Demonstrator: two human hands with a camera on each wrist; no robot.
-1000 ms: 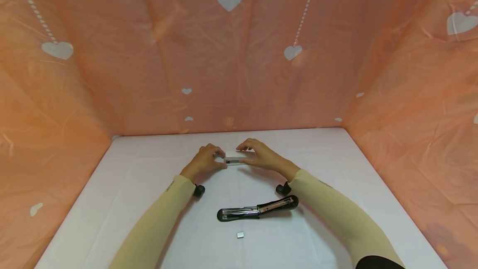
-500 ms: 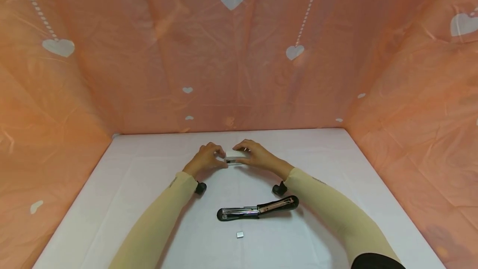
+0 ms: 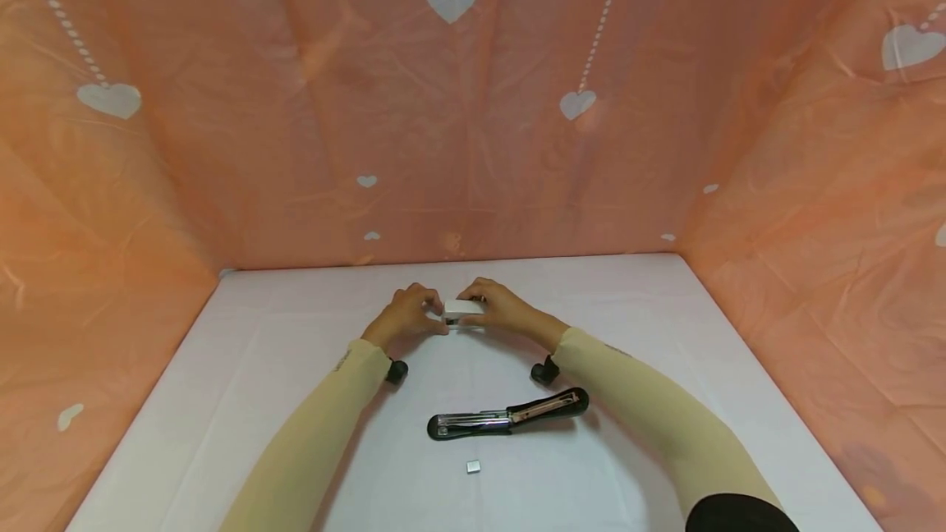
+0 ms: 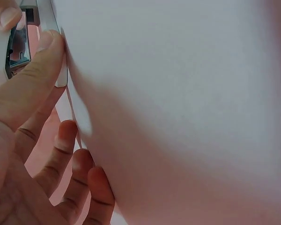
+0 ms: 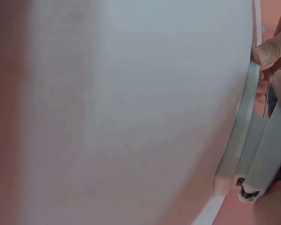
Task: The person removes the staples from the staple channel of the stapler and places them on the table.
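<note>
A light grey stapler [image 3: 463, 308] stands on the white table near the far side, between both hands. My left hand [image 3: 405, 315] pinches the near end of its base, the thumb [image 4: 42, 61] on top and a finger below. My right hand [image 3: 510, 309] grips the upper arm from the other side, with fingers behind and thumb in front. In the right wrist view the stapler's arm [image 5: 269, 145] angles away from the flat base [image 5: 236, 140], with a hinge at the lower end. Dark metal [image 4: 19, 47] shows under the arm in the left wrist view.
A black stapler [image 3: 473, 425] lies opened out flat nearer the body, its metal track showing. In front of it is a small silvery block [image 3: 473, 466], like a strip of staples. An orange curtain [image 3: 473, 146] with hearts surrounds the table [image 3: 310, 302].
My right hand has slid a little to the left along the stapler, towards my left hand. The left hand keeps its pinch, and the black stapler and silvery block lie as before.
</note>
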